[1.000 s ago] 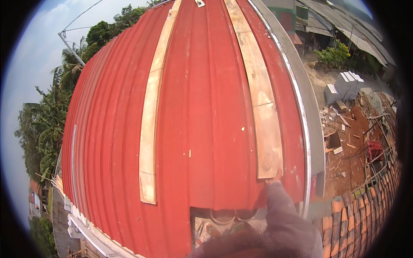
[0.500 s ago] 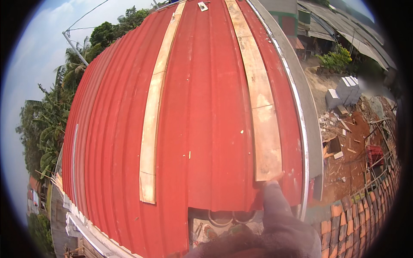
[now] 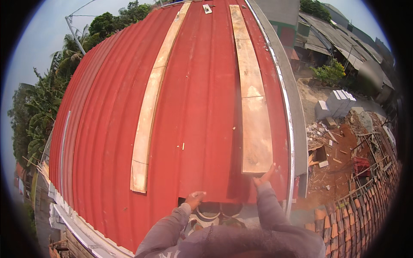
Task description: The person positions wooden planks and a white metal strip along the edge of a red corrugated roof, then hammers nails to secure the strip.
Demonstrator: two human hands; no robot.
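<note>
My right hand (image 3: 265, 176) grips the near end of the right wooden plank (image 3: 256, 129), which is raised off the red metal roof (image 3: 198, 107) and casts a dark shadow along its left side. My left hand (image 3: 195, 199) has curled fingers at the sheet's near edge, beside an opening (image 3: 215, 211); what it holds, if anything, is unclear. A second, narrower plank (image 3: 142, 155) lies along the corrugations to the left. A small pale tool or piece (image 3: 208, 9) sits at the roof's far end.
A metal edge strip and grey wall top (image 3: 301, 129) border the roof on the right. Beyond are stacked pale blocks (image 3: 340, 101), scattered debris and old clay tiles (image 3: 348, 223). A pole with wires (image 3: 75, 34) and trees stand left.
My left hand has come into view at the opening's edge. The right plank's near end has shifted and lifted with my right hand, widening its shadow. The view has shifted too.
</note>
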